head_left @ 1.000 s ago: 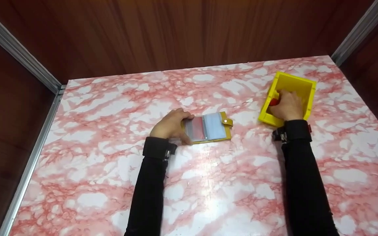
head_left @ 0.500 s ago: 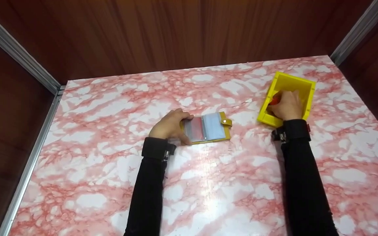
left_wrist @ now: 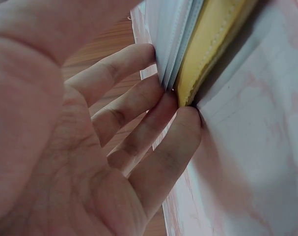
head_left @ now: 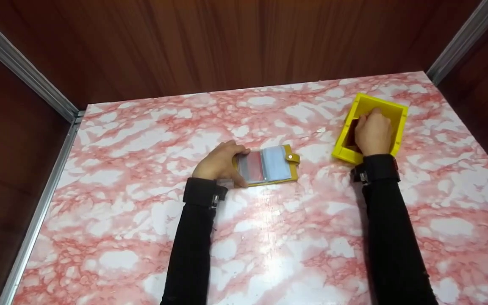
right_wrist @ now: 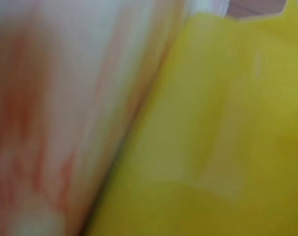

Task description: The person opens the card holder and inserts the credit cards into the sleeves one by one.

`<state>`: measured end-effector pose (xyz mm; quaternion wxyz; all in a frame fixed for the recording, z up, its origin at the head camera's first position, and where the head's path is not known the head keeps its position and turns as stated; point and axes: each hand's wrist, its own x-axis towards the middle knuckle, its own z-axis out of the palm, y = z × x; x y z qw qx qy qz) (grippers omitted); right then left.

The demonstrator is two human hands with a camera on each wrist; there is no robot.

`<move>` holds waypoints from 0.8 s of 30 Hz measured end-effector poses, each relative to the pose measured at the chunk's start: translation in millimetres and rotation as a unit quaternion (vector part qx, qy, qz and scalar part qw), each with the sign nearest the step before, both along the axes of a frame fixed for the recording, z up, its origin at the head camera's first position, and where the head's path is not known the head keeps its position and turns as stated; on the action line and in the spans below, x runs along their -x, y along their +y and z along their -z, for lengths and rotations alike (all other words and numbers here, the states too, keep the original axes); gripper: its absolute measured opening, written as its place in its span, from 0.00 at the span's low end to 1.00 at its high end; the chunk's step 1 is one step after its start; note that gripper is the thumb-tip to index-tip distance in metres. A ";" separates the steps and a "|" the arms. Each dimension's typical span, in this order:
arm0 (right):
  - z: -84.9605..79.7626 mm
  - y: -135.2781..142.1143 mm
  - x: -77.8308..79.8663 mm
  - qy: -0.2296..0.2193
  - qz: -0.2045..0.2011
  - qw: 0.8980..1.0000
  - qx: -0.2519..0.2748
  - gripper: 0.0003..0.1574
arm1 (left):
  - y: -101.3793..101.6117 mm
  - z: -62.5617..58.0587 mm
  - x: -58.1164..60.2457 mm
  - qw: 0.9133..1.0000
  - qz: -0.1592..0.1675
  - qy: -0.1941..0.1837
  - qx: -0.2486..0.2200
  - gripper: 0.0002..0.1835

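Observation:
An opened yellow card holder (head_left: pixel 293 171) with clear plastic sleeves lies on the table in the head view, its snap strap to the right. My left hand (head_left: pixel 220 162) holds its left end, thumb at the near edge and index finger at the far edge. In the left wrist view, the fingertips (left_wrist: pixel 188 118) press against the cover and sleeve edges. My right hand (head_left: pixel 374 132) reaches down into a yellow bin (head_left: pixel 345 155), its fingertips hidden. Beside its knuckles shows a dark reddish-brown flat thing (head_left: pixel 351 134); I cannot tell whether the hand grips it.
The red-and-white marbled table (head_left: pixel 142 237) spreads around both arms. A dark wood-grain panel (head_left: pixel 227 42) rises along its far side, with metal-framed panels at left and right. The bin's yellow outer wall (right_wrist: pixel 203 128) fills much of the blurred right wrist view.
In the bin, my right hand has turned and its fingers have moved farther back. The bright red thing by its thumb no longer shows; a dark reddish-brown one does. My left hand stays put.

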<state>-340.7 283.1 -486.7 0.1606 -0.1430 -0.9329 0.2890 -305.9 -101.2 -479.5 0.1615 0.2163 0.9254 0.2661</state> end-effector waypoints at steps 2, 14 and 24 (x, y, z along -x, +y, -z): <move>0.0 0.8 0.5 0.000 -0.002 1.000 0.010 0.23 | -0.1 -0.4 -0.4 1.000 -0.001 -0.002 -0.001 0.47; -34.5 1.2 -6.6 0.100 0.021 0.988 0.112 0.21 | -1.7 -1.7 -0.2 1.000 0.004 -0.001 -0.012 0.46; -45.9 -9.7 -13.2 0.151 -0.026 0.971 0.181 0.17 | -0.9 0.8 0.4 1.000 0.002 -0.001 -0.003 0.46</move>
